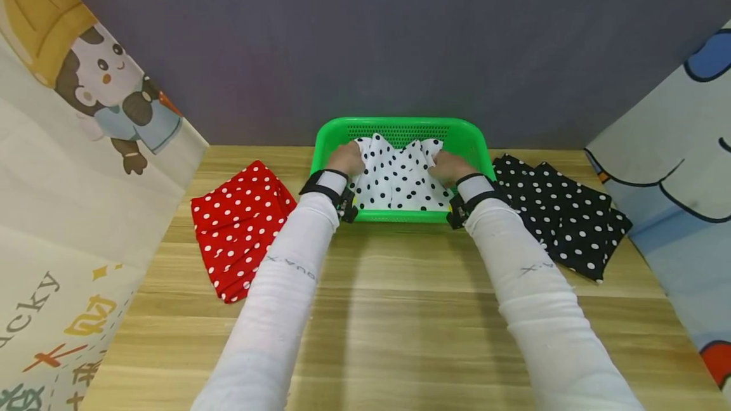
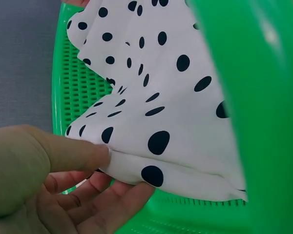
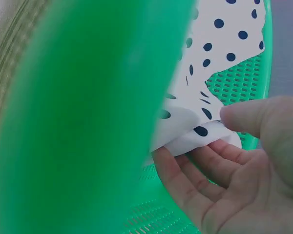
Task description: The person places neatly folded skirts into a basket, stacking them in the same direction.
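A white cloth with black dots point(image 1: 396, 176) lies folded inside a green plastic basket point(image 1: 400, 215). My left hand point(image 1: 346, 160) pinches the cloth's left edge, thumb on top and fingers underneath, as the left wrist view shows. On the opposite side my right hand point(image 1: 448, 168) pinches the right edge the same way; in the right wrist view its fingers point(image 3: 205, 170) reach under the fold. Between the two hands the cloth bunches into a dip at its far edge. The basket's near wall point(image 3: 88, 117) hides part of the cloth from the right wrist camera.
A red cloth with white dots point(image 1: 245, 227) lies on the wooden table point(image 1: 388, 316) left of the basket. To the right, a black cloth with white dots point(image 1: 562, 214) lies partly behind the right forearm. A dark grey panel point(image 1: 400, 37) rises behind the basket.
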`<state>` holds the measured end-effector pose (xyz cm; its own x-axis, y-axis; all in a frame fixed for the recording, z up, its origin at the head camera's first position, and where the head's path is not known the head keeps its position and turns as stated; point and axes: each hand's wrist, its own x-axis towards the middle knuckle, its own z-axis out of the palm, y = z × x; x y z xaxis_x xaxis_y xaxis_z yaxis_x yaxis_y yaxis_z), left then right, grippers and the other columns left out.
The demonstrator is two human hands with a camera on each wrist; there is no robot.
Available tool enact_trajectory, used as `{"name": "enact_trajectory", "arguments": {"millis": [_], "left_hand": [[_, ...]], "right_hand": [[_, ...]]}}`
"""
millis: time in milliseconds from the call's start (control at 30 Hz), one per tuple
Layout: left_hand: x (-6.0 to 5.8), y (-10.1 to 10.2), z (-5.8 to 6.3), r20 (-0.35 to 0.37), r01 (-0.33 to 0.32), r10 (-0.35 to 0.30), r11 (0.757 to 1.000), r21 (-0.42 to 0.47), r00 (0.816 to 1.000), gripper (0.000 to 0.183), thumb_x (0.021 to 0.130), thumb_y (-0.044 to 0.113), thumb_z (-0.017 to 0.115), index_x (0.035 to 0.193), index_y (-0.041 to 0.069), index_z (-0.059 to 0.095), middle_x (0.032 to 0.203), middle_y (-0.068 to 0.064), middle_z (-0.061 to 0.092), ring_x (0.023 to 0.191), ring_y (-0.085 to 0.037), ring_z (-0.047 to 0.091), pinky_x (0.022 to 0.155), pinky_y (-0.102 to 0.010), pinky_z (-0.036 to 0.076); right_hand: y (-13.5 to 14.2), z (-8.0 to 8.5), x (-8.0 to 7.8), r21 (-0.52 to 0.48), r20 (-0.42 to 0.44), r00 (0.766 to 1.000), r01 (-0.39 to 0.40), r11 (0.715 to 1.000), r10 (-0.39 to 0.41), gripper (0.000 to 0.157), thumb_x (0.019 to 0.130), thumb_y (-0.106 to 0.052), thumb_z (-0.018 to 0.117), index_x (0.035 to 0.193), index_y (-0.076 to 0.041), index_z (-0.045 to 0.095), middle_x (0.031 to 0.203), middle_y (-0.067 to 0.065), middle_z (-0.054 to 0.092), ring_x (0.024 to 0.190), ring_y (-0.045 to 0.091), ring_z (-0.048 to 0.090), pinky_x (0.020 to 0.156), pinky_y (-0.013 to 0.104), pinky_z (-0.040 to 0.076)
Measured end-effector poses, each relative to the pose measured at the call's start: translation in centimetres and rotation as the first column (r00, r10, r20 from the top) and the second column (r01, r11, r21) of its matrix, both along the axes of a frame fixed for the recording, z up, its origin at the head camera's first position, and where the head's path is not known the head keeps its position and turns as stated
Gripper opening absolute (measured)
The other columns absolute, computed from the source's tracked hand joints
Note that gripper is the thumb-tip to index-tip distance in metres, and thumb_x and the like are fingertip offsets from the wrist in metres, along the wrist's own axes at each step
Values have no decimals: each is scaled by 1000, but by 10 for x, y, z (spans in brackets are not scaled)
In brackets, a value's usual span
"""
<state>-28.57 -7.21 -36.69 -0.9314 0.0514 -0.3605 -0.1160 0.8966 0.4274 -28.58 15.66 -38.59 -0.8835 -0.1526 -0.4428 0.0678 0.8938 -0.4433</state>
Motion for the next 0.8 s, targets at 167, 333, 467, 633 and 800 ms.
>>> {"name": "enact_trajectory", "arguments": {"millis": [167, 333, 467, 633, 800], "left_hand": [[-1, -3, -1, 53, -25, 23, 999, 38, 998, 52, 89, 8, 48, 137, 0, 31, 124, -19, 48, 72, -25, 60, 45, -24, 43], [-1, -9, -5, 73, -6, 2, 999, 54, 997, 53, 89, 19, 52, 134, -1, 33, 119, -17, 49, 83, -27, 59, 52, -26, 46], [-3, -16, -8, 118, 28, -37, 997, 75, 992, 46, 91, 24, 51, 126, -3, 40, 117, -16, 49, 96, -26, 55, 70, -31, 51], [0, -24, -5, 134, 118, -125, 991, 56, 983, 53, 92, 27, 48, 134, -2, 37, 136, -17, 41, 119, -28, 44, 96, -40, 42], [8, -30, 5, 96, 219, -218, 976, 1, 971, 55, 94, 29, 45, 139, -1, 33, 142, -17, 36, 128, -30, 38, 101, -42, 37]], "right_hand": [[-1, 7, 5, 11, 36, 999, -19, 1000, 18, 35, 97, -24, 34, 114, 6, 43, 108, 22, 46, 79, 25, 55, 70, 35, 48], [3, 5, 6, -14, 97, 995, -24, 1000, 25, 57, 99, -27, 30, 141, 9, 17, 143, 28, 24, 116, 37, 47, 87, 41, 47], [7, 3, 8, -98, 158, 987, 0, 995, 15, 63, 99, -27, 30, 144, 6, 2, 149, 27, 8, 132, 41, 27, 95, 45, 43], [14, 4, 12, -113, 166, 985, -25, 993, 44, 63, 99, -28, 30, 145, 4, 1, 150, 28, 4, 133, 45, 23, 97, 50, 40], [20, 6, 17, -14, 51, 991, -126, 992, 126, 59, 99, -27, 30, 145, 4, 10, 149, 28, 10, 133, 45, 21, 102, 54, 32]]}}
